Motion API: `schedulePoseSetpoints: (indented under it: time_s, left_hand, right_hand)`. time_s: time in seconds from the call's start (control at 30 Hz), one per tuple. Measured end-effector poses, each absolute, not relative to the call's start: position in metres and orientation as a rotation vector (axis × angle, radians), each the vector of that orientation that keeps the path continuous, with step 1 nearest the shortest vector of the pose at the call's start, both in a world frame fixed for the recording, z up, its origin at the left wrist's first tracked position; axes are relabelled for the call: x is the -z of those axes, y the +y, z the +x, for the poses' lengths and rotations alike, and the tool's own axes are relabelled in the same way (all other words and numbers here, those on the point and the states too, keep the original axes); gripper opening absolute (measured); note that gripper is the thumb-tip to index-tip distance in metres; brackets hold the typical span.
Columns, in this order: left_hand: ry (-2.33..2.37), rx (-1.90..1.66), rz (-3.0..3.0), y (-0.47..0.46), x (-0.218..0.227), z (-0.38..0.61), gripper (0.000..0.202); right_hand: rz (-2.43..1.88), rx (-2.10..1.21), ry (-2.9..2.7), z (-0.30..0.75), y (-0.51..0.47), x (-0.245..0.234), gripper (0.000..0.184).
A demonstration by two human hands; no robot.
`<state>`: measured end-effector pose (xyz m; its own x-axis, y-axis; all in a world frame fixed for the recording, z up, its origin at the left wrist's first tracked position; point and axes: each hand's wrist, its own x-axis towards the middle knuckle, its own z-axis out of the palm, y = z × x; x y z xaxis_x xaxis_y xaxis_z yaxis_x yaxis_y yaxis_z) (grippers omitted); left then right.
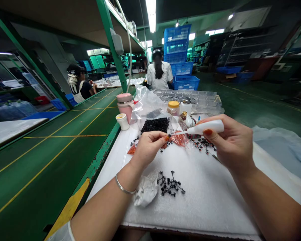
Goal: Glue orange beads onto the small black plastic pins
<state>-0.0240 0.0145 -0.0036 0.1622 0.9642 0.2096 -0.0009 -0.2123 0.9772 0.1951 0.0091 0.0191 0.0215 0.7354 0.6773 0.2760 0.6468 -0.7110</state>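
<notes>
My left hand (149, 147) is closed in a pinch on a tiny dark part at its fingertips. My right hand (230, 142) grips a small white squeeze bottle (208, 127), its thin nozzle pointing left at the pinched part. Both hands hover over a white foam pad (203, 197). Below them lies a small cluster of black plastic pieces (169, 184). A heap of black parts (155, 125) and a bag of orange parts (179, 139) sit just behind the hands.
A crumpled white cloth (146, 191) lies by my left wrist. A pink flask (124, 105), a white cup (122, 121), small jars (174, 107) and clear trays (190, 97) stand at the back. A green conveyor (52, 140) runs left. Two people sit beyond, near blue crates (180, 53).
</notes>
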Motion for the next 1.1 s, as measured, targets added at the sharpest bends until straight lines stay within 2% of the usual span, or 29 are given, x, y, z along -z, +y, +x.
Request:
schedulePoseSetpoints:
  time_s: [1.1]
  left_hand:
    - [0.994,-1.232,1.435,0.0134,0.0019,-0.0240,0.021]
  right_hand:
    - [-0.876,-0.379,-1.571,0.1946,0.0099,-0.0174,0.013]
